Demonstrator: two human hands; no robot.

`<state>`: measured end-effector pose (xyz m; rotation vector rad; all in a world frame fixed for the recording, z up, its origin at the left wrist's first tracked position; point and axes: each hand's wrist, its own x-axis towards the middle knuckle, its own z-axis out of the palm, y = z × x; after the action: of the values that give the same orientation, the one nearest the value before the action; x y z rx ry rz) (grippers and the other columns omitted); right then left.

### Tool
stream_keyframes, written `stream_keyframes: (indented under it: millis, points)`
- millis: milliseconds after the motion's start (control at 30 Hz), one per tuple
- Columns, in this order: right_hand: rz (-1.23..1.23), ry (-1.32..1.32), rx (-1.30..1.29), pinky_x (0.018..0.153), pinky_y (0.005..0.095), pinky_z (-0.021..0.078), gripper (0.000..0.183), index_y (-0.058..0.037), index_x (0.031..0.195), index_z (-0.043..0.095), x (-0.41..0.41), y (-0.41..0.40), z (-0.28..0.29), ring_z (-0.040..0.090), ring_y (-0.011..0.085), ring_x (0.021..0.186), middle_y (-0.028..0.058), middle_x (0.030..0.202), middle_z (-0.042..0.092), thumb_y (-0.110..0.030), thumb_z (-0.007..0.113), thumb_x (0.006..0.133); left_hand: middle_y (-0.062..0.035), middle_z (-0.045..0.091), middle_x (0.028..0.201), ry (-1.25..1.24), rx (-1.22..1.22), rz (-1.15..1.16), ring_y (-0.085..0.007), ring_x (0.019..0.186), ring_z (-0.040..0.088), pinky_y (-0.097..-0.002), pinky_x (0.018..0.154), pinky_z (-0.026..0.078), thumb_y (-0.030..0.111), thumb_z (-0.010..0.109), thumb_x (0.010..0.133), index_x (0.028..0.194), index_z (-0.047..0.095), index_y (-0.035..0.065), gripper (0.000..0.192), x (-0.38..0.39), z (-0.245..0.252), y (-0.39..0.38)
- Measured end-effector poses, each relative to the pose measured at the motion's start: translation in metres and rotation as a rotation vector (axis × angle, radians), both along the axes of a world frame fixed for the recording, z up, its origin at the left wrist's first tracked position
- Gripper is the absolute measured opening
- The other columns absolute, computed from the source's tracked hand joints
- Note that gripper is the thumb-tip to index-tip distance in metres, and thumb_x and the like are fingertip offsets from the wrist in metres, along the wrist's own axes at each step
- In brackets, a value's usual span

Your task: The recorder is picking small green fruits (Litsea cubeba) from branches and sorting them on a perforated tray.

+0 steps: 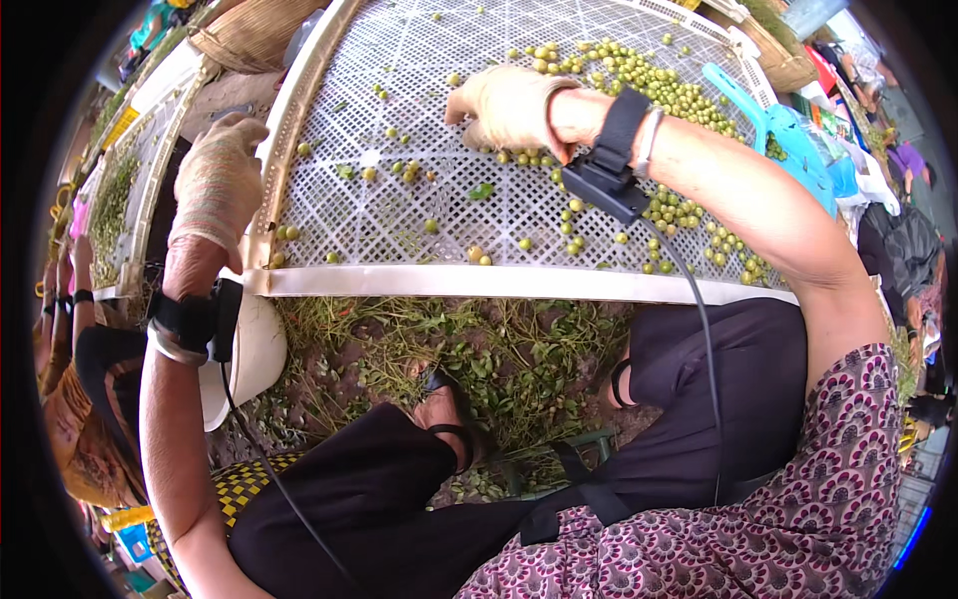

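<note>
A white mesh tray with raised edges stands before me, bearing many small round green fruits, heaped mostly at its upper right. My right hand, in a pale knit glove, hovers over or rests on the mesh at the left side of the heap; its palm side is hidden. Single fruits and a green leaf lie scattered around it. At the tray's left edge is my left hand, gloved too, with fingers curled beside the rim; whether it grips anything does not show. Both wrists wear black straps with cabled devices.
A light blue plastic container sits at the tray's right side. Below the left rim stands a white bucket. Cut stems and leaves cover the ground between my feet. Another tray and a person's arms are at the left; woven baskets stand beyond.
</note>
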<state>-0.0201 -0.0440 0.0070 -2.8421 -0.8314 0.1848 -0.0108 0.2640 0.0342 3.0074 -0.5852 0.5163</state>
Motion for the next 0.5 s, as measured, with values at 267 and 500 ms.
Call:
stream_keyframes:
  millis: [267, 500]
  points:
    - [0.030, 0.023, 0.144, 0.071, 0.0365, 0.0505, 0.021, -0.0058, 0.097, 0.065, 0.003, 0.006, -0.001, 0.065, 0.0259, 0.074, 0.0137, 0.085, 0.067, -0.018, 0.060, 0.081, -0.0129, 0.071, 0.088, 0.354, -0.136, -0.017, -0.0199, 0.078, 0.067, -0.0287, 0.076, 0.052, 0.006, 0.065, 0.081, 0.099, 0.071, 0.0071, 0.018, -0.007, 0.005, -0.030]
    - [-0.009, 0.357, 0.269, 0.075, 0.0340, 0.0517, 0.035, -0.0023, 0.103, 0.068, -0.049, -0.006, 0.040, 0.066, 0.0214, 0.084, 0.0125, 0.092, 0.070, -0.021, 0.070, 0.073, -0.0101, 0.070, 0.096, 0.585, -0.170, -0.123, -0.0175, 0.081, 0.066, -0.0306, 0.079, 0.053, 0.011, 0.072, 0.079, 0.107, 0.068, 0.0047, 0.028, -0.009, -0.013, -0.035]
